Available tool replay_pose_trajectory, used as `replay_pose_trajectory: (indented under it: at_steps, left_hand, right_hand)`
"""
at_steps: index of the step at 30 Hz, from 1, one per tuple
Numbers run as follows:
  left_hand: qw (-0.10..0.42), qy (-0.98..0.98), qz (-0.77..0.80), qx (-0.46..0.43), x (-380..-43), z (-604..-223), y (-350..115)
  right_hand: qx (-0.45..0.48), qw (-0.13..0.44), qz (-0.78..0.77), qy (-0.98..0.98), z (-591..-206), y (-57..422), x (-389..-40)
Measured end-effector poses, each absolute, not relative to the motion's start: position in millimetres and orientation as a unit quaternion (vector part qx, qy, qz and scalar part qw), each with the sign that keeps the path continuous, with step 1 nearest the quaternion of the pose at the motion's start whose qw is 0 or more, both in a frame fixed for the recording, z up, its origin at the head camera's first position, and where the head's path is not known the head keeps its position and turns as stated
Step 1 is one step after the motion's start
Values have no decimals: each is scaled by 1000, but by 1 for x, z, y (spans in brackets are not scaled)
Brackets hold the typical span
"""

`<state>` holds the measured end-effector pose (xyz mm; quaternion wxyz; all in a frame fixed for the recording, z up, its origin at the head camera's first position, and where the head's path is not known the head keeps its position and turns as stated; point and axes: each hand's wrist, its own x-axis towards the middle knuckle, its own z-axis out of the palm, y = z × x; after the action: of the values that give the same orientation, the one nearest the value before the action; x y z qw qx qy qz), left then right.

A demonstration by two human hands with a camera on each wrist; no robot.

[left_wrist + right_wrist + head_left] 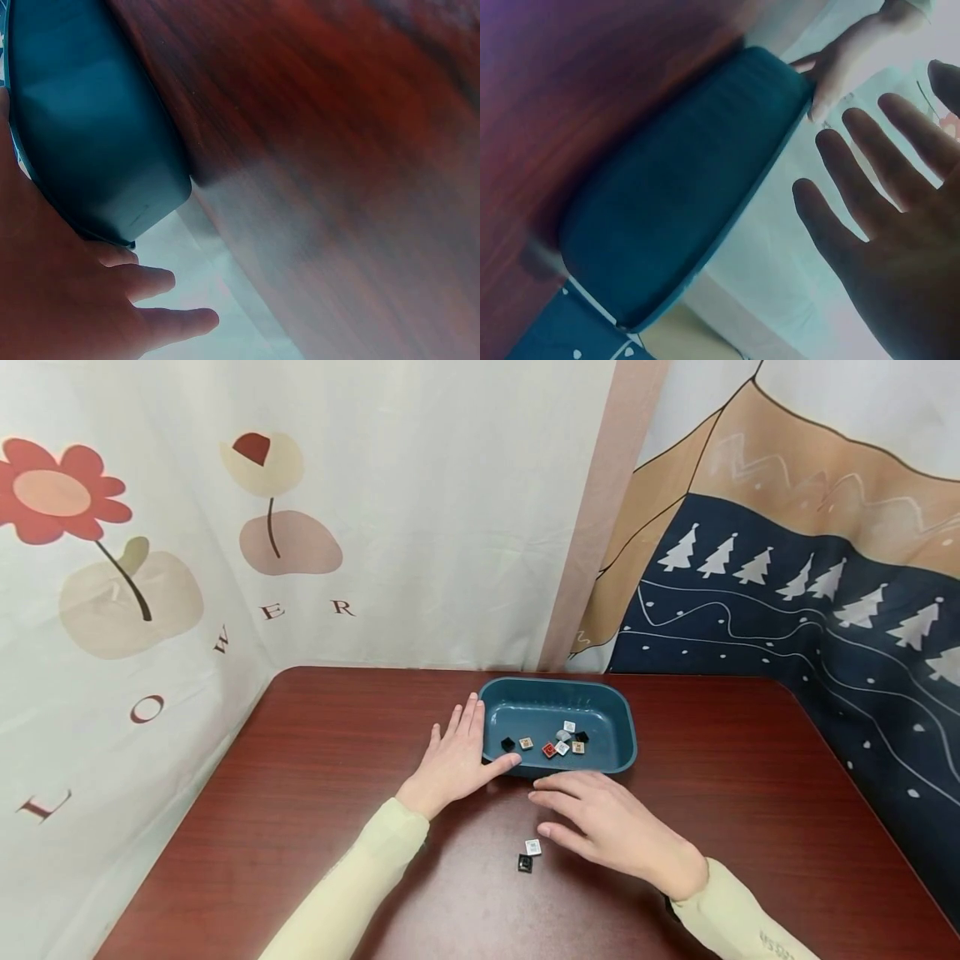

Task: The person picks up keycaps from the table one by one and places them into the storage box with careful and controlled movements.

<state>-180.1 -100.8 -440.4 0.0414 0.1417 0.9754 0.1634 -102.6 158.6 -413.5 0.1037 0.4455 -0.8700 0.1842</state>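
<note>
My left hand (457, 756) lies along the left side of a dark teal plastic bin (619, 727), fingers straight and thumb reaching over the near left corner of its rim. My right hand (600, 818) hovers in front of the bin's near side, fingers loosely extended and apart, with nothing held. Just left of that hand, a small white square piece (533, 847) and a small black square piece (525, 863) lie close together on the table. Inside the bin are several similar small pieces, including a red one (549, 750), a beige one (527, 743) and a black one (507, 744).
The dark red-brown wooden table (337, 760) runs out to rounded far corners. A white curtain (435, 510) with printed flowers and letters hangs behind and to the left. A navy and tan printed cloth (750, 610) hangs at the right.
</note>
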Motion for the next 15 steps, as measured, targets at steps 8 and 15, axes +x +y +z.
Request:
replay_pose_trajectory:
  at_steps: [8,15]
  left_hand:
    - [42,975,164,141,-180,-440,-101]
    - [36,975,170,139,-180,-441,-100]
  right_hand:
    - [491,58,158,-854,-425,153,-95]
    - [512,17,142,-847,-430,149,-90]
